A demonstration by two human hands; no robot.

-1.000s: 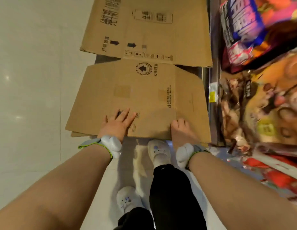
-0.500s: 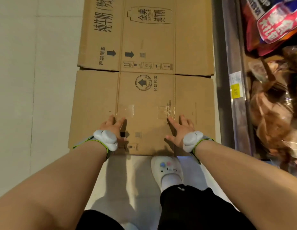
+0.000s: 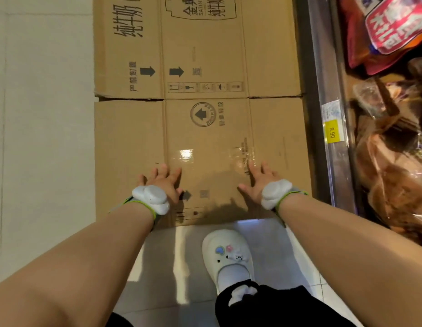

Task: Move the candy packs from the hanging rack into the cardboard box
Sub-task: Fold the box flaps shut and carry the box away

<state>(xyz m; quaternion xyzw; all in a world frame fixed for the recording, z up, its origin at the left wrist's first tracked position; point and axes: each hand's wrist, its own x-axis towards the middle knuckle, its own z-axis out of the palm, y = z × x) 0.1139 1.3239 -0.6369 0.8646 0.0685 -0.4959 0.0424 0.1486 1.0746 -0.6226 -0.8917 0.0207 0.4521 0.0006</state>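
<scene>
Your white clog (image 3: 228, 253) with small charms stands on the pale tiled floor (image 3: 40, 138). Up and right of the clog, a yellow price tag (image 3: 332, 132) reading 9.90 sits on a metal shelf rail (image 3: 323, 67). Black trouser leg (image 3: 276, 308) right below the clog.

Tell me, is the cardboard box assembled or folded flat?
Folded flat. The cardboard box lies as a flat sheet on the floor, with both the left hand and the right hand spread on it.

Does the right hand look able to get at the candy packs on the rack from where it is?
Probably yes: the right hand lies flat on the cardboard box, holding nothing, and the candy packs hang uncovered just to its right.
</scene>
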